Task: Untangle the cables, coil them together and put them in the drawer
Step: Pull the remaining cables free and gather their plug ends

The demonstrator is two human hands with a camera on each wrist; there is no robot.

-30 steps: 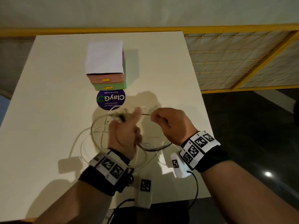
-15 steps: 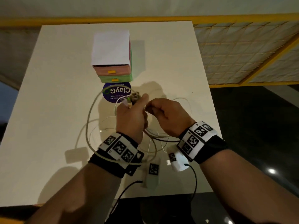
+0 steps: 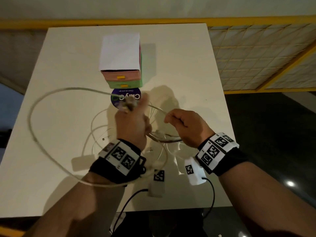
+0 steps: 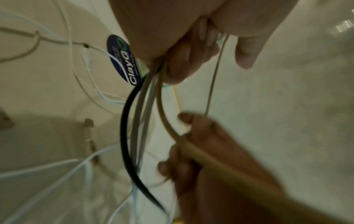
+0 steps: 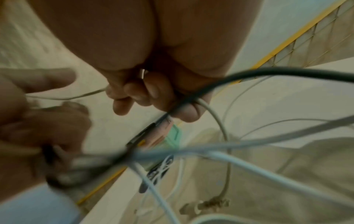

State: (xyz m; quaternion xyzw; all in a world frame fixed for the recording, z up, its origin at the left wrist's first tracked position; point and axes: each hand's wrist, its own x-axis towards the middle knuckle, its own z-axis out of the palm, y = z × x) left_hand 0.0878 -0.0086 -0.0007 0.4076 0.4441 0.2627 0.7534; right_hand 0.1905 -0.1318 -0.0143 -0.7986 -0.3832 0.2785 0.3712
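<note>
Several cables lie tangled on the white table (image 3: 179,65). My left hand (image 3: 132,117) grips a bundle of them, black (image 4: 123,121), grey (image 4: 140,115) and beige, with the plug ends (image 3: 127,105) sticking out past its fingers. A long beige cable (image 3: 30,120) swings in a wide loop to the left and passes under my left wrist. To the right, my right hand (image 3: 181,122) pinches a thin cable strand (image 3: 159,109) stretched from the left hand, with its other fingers (image 5: 153,94) curled over more cable. The small drawer unit (image 3: 120,77) stands behind, its pink and green drawers shut.
A round dark blue ClayGo sticker (image 3: 119,98) lies just in front of the drawer unit. Loose white cables (image 3: 95,127) rest on the table below my hands. A yellow-framed grid panel (image 3: 256,57) stands off the table's right side. The near table edge runs below my forearms.
My left hand has risen toward the drawer unit with the bundle, and the beige loop has swung wide to the left. My right hand has drawn away to the right, stretching the thin strand.
</note>
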